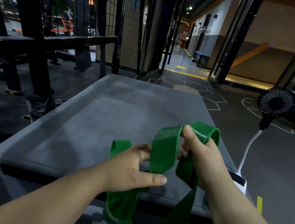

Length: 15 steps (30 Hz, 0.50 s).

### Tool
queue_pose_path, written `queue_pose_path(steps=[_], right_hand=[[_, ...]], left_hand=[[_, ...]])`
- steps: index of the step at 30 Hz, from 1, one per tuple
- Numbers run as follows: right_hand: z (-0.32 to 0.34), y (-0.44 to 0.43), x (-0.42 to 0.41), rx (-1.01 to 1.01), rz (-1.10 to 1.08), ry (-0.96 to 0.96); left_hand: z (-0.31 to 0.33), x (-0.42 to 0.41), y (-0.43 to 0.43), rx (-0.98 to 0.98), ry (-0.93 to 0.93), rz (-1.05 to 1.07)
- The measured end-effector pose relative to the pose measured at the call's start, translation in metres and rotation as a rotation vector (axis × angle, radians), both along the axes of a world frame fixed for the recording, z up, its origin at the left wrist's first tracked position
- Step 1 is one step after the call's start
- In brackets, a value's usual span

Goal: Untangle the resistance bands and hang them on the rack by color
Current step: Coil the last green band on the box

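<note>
The right hand (197, 156) is clenched around a green band (163, 152): its fingers curl round the strap and the thumb points up against a fold that arches over the top of the fist. From that fold one wide strand drops between the two hands, and another runs down under the right wrist and hangs toward the floor

The left hand (134, 170) lies just beside the middle strand with its fingers spread and loose and the thumb held out straight toward the right hand. It is not closed on anything; the band wraps around it, with a loop standing up on its far, outer side and more strap hanging down below the wrist

Both hands hover over the near edge of a grey padded tabletop (104, 115). Beyond the right hand stands a small black fan (275, 103), its white cable (249, 147) running down to a white box (239, 181) just outside the right wrist. Well off past the left hand is a black metal frame (32, 19)
</note>
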State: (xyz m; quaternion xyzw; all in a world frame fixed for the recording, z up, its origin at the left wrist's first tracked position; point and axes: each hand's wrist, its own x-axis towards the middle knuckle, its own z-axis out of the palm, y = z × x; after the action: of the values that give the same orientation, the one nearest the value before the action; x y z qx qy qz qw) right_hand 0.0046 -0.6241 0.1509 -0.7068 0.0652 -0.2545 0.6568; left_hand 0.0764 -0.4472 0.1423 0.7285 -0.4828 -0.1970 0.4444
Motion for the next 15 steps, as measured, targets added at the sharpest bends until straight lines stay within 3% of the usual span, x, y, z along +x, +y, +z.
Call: queue_pose_path(steps=[4,8,9,12,15], right_hand=[[0.0,-0.002,0.002,0.054,-0.112,0.027],[-0.001,-0.01,0.001,0.039,-0.151,0.044],[-0.002,-0.011,0.001,0.039,-0.154,0.057],[-0.005,-0.015,0.0,-0.048,-0.171,0.161],[-0.002,-0.012,-0.004,-0.111,-0.137,0.251]], left_hand=[[-0.009,-0.002,-0.005,0.002,0.085,-0.002],[-0.003,-0.003,-0.006,-0.259,0.632,0.125],[0.001,-0.002,-0.006,-0.312,0.679,0.18],[0.007,0.003,-0.003,-0.416,0.596,0.285],[0.007,0.01,0.002,-0.522,0.426,0.221]])
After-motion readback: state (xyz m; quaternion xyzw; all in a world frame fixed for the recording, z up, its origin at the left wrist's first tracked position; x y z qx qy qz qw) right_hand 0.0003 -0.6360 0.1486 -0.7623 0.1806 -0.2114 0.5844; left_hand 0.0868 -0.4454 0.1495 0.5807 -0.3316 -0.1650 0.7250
